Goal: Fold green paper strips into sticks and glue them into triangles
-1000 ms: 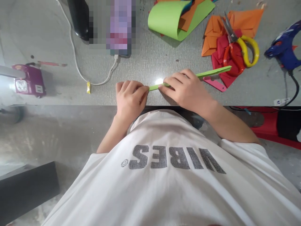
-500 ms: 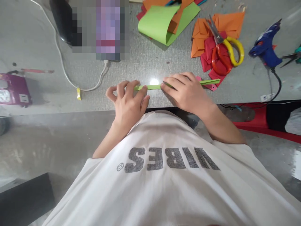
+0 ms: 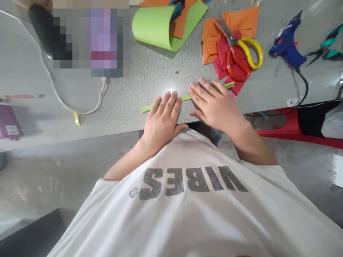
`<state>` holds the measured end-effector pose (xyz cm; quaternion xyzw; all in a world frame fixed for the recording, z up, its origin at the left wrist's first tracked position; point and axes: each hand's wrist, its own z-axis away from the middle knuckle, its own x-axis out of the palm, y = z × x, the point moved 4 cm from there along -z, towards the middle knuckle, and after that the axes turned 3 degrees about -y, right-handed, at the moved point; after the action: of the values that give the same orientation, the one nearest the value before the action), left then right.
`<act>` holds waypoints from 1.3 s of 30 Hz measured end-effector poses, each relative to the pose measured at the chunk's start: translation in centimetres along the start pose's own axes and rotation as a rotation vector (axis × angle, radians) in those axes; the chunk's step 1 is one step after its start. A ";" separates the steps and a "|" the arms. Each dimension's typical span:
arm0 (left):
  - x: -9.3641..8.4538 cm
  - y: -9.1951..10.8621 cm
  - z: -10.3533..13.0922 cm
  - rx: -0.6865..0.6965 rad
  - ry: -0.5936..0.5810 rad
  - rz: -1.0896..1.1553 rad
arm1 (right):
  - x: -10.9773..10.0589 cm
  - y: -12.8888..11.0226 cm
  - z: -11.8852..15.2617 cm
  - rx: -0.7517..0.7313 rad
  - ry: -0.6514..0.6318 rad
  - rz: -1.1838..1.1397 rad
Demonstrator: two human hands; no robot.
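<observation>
A narrow folded strip of green paper [image 3: 185,97] lies slantwise on the grey table, near its front edge. My left hand [image 3: 164,116] rests flat over the strip's left part, fingers stretched out, with the strip's left end showing beyond them. Over the right part lies my right hand [image 3: 211,103], fingers spread and flat; the strip's right end comes out past it. Both hands press from above without gripping, and the paper under the fingers is hidden.
Scissors [image 3: 248,53] with red and yellow handles lie on red paper pieces [image 3: 222,53] beside orange folded paper [image 3: 242,23]. Behind are a curled green sheet [image 3: 152,26], a blue glue gun [image 3: 288,44], pliers [image 3: 325,50] and a white cable [image 3: 44,62].
My left hand has unbent its fingers and flattened onto the strip, uncovering its left end. My right hand's fingers have straightened and spread. The view has shifted, moving the table items leftward.
</observation>
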<state>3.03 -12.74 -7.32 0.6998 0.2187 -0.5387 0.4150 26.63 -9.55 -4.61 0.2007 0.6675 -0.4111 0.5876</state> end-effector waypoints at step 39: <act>0.2 2.0 -0.5 0.046 -0.041 0.032 | 2.1 -1.6 1.6 0.069 0.382 -0.001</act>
<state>4.90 -13.45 -6.74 0.7015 0.1865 -0.5510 0.4117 25.88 -12.21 -6.08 0.2945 0.7526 -0.3885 0.4427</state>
